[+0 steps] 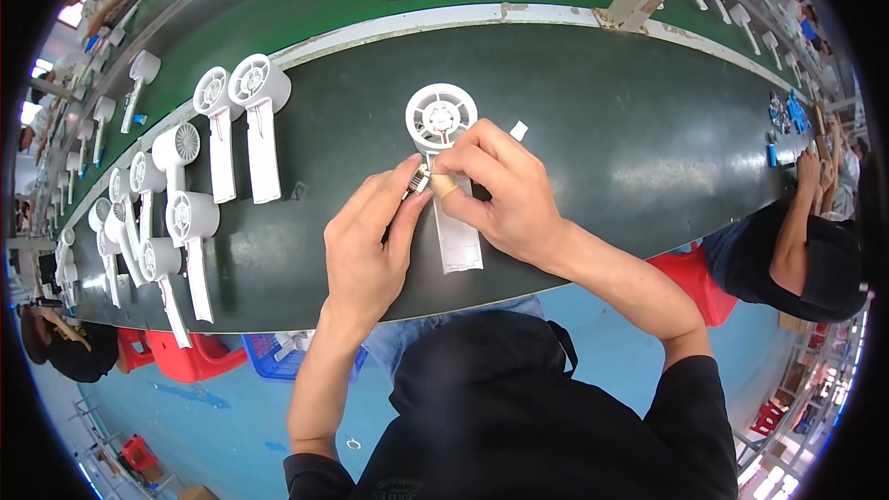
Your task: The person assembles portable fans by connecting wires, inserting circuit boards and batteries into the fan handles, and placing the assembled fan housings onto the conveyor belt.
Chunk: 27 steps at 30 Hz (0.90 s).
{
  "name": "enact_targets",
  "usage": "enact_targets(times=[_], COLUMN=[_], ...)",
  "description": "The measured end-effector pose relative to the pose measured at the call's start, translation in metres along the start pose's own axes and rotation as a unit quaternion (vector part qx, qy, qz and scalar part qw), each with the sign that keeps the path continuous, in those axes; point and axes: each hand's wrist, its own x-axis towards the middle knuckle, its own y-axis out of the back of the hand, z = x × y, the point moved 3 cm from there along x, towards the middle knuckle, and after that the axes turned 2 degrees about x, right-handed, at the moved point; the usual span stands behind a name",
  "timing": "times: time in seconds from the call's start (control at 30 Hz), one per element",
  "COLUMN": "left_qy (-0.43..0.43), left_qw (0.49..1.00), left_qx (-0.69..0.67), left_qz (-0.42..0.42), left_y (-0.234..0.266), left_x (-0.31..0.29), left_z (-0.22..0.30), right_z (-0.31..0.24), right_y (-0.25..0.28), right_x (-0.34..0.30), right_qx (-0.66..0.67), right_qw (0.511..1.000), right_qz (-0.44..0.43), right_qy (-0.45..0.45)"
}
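Observation:
A white handheld fan [416, 118] lies in front of me, its round head away from me and its open handle shell [459, 245] toward me. Over the upper part of that handle, my left hand [363, 233] pinches a small circuit board [419, 180] between thumb and fingertips. My right hand [515, 193] meets it there, thumb and forefinger closed together against the board's edge. Whatever the right fingertips grip is too small to make out. A tan covering wraps one right fingertip. Thin wires show at the fan's hub.
Several white fans [194, 216] stand or lie at the left of the dark green table [593, 111]. A small white piece [519, 131] lies beyond my right hand. Blue parts [787, 116] sit far right, near a co-worker [801, 250]. A conveyor [338, 5] with fans runs behind a pale rail.

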Motion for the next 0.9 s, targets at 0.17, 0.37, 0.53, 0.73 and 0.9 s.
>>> enact_targets(times=[0.17, 0.37, 0.53, 0.73, 0.9], left_qy=[-0.042, -0.059, -0.077, -0.065, -0.062], left_qw=[0.999, 0.998, 0.996, 0.998, 0.998], left_qx=[0.006, 0.030, 0.040, 0.014, 0.002], left_qz=[0.023, -0.003, 0.006, 0.010, 0.000], left_y=[-0.0029, -0.0035, -0.0041, -0.0049, -0.0050], left_x=[-0.0012, 0.0014, 0.0028, 0.0002, 0.0000], left_z=[-0.0003, -0.0019, -0.0049, -0.0058, -0.0065], right_z=[0.0011, 0.0021, 0.0020, 0.0019, 0.0041], right_y=[-0.0011, -0.0001, 0.0013, 0.0009, -0.0002], right_x=[-0.0005, 0.0028, 0.0045, 0.0031, 0.0015], right_qx=[-0.005, -0.029, -0.020, -0.011, 0.014], right_qw=[1.000, 0.999, 1.000, 1.000, 1.000], right_qz=[0.011, 0.011, -0.004, -0.004, 0.008], right_qy=[-0.017, 0.019, 0.005, -0.017, -0.015])
